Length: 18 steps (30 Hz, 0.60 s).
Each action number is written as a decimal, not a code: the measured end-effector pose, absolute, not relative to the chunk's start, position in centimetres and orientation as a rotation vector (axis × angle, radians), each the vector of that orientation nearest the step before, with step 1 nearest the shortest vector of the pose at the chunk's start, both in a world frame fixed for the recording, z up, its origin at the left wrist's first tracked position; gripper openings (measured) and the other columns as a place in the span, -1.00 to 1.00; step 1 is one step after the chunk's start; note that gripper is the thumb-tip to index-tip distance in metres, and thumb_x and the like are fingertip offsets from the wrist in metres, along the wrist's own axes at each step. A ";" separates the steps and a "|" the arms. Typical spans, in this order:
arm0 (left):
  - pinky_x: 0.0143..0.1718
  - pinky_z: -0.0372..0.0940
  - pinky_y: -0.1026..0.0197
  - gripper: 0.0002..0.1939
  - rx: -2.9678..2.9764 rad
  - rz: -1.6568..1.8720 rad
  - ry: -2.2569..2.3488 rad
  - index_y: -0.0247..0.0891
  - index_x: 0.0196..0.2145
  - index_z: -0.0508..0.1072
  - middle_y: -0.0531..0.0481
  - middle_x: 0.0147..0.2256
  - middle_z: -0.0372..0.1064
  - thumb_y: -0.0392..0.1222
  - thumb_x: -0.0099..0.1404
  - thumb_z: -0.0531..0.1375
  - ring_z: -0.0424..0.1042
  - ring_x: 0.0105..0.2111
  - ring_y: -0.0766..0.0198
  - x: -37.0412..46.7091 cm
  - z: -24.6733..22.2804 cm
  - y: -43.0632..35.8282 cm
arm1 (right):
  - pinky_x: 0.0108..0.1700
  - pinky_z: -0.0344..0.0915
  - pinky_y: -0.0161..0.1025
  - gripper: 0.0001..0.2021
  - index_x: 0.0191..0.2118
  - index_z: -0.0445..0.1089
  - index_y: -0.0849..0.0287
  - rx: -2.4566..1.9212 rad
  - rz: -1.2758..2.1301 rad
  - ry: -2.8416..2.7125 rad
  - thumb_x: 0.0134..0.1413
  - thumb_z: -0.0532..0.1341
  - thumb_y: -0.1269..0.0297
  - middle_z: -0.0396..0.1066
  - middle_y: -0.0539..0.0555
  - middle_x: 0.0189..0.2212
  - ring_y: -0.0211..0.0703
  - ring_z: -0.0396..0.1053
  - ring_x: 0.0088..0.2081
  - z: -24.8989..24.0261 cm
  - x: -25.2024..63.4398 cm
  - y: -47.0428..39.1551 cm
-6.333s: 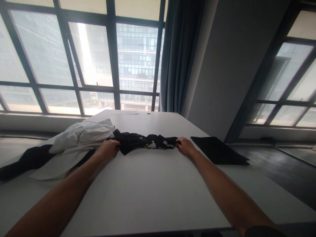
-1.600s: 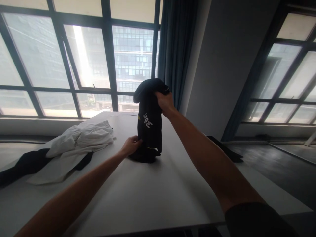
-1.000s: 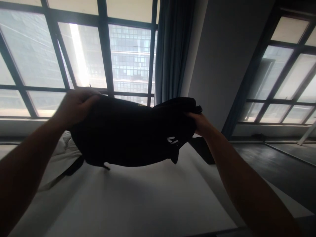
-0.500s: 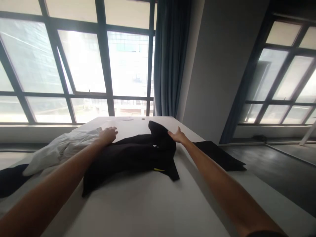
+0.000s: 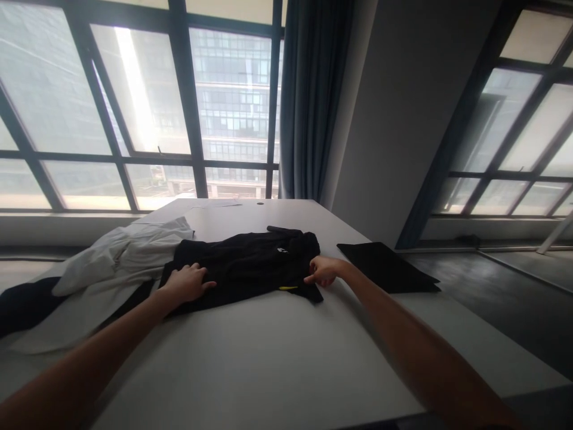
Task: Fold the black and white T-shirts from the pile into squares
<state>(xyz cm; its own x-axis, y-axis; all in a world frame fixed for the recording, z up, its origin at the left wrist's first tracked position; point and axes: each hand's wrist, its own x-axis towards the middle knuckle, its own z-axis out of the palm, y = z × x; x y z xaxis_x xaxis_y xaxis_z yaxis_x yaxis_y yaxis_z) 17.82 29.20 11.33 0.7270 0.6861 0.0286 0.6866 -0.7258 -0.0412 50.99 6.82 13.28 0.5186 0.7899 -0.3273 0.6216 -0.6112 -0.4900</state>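
A black shirt [image 5: 242, 266] lies across the table, with a small white mark near its right end and a yellow stripe by the near sleeve. My left hand [image 5: 187, 283] rests flat on its left part, fingers spread. At the right end, by the collar and near sleeve, my right hand [image 5: 323, 271] has curled fingers and pinches the edge of the shirt. The fingertips there are partly hidden.
The white table [image 5: 268, 364] reaches toward the windows. Crumpled white clothing [image 5: 129, 248] and a dark garment [image 5: 27, 301] lie at the left. Folded black cloth [image 5: 387, 267] lies on the right. A blue curtain [image 5: 311, 101] hangs beyond the table.
Both hands have come nearer to me, from the shirt's far side to its near side. The raised far part of the shirt has come down and lies flatter. The view has tilted down slightly.
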 end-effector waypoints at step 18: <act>0.29 0.07 -0.07 -0.02 -3.031 0.151 -1.093 -0.38 0.37 0.12 -0.30 0.38 -0.03 0.40 0.24 -0.03 -0.01 0.36 -0.18 16.3 9.8 31.5 | -0.05 0.41 -0.06 -0.87 -0.22 0.49 0.10 -1.966 -0.180 -1.053 0.06 0.28 0.31 0.53 0.15 -0.23 0.00 0.48 -0.20 15.6 53.1 3.9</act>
